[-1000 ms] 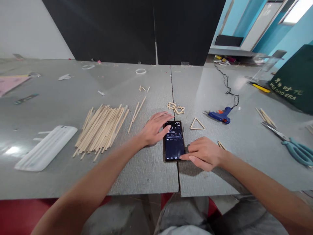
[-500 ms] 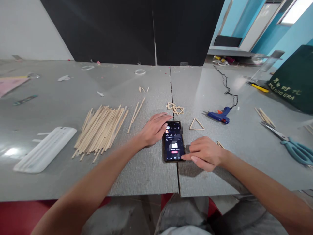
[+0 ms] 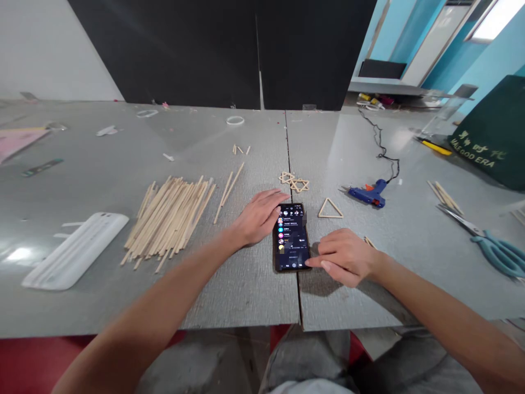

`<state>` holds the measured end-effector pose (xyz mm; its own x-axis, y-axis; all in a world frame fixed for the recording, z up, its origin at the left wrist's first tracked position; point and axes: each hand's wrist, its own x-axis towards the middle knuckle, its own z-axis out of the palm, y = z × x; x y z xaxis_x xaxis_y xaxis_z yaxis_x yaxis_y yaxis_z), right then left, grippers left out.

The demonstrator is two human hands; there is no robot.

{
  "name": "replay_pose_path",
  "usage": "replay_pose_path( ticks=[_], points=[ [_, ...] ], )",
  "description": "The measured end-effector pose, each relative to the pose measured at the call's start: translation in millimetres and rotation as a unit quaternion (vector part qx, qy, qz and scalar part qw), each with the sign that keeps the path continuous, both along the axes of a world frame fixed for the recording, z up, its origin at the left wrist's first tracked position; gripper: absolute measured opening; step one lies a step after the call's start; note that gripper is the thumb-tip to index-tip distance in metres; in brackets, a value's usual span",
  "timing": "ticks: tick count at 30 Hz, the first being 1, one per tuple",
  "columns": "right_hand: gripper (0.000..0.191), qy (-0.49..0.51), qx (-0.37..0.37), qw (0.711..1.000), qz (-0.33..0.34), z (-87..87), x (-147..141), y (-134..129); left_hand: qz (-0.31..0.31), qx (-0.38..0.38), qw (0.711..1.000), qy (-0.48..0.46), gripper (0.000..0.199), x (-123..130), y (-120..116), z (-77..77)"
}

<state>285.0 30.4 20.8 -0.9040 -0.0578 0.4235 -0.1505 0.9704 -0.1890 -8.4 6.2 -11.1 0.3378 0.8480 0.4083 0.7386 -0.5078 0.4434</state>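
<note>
A black phone (image 3: 292,241) with a lit screen lies flat on the grey table (image 3: 229,290), across the seam between two table halves. My left hand (image 3: 258,216) rests flat beside it, fingers spread over the phone's upper left corner. My right hand (image 3: 344,256) sits at the phone's right side, fingers curled, the fingertip touching the lower right of the screen. A wooden stick triangle (image 3: 330,208) lies just beyond the phone. Two small stick stars (image 3: 294,181) lie further back.
A heap of wooden sticks (image 3: 170,219) lies left, with a white plastic tray (image 3: 74,250) beside it. A blue glue gun (image 3: 368,193) with its black cord lies right. Teal scissors (image 3: 490,243) and more sticks (image 3: 443,196) lie far right. A green bag (image 3: 492,137) stands beyond.
The phone's screen has changed from a dark page to a list with coloured icons. Both hands stay almost still; the right fingertip has kept touching the screen's lower edge.
</note>
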Motion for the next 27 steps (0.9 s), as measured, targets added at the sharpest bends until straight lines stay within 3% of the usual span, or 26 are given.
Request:
replay_pose_path(
  ticks=[9,16,27],
  points=[
    [0.042,0.039,-0.008,0.995,-0.092,-3.5,0,3,0.003,0.006,1.0,0.005,0.047,1,-1,1.4],
    [0.057,0.045,-0.084,0.975,-0.202,-12.2,-6,6,0.009,0.013,1.0,0.002,0.047,-1,1,-2.2],
    [0.07,-0.006,-0.094,0.965,-0.243,-17.8,-12,6,0.026,0.044,0.999,0.011,0.046,-3,4,-10.3]
  ],
)
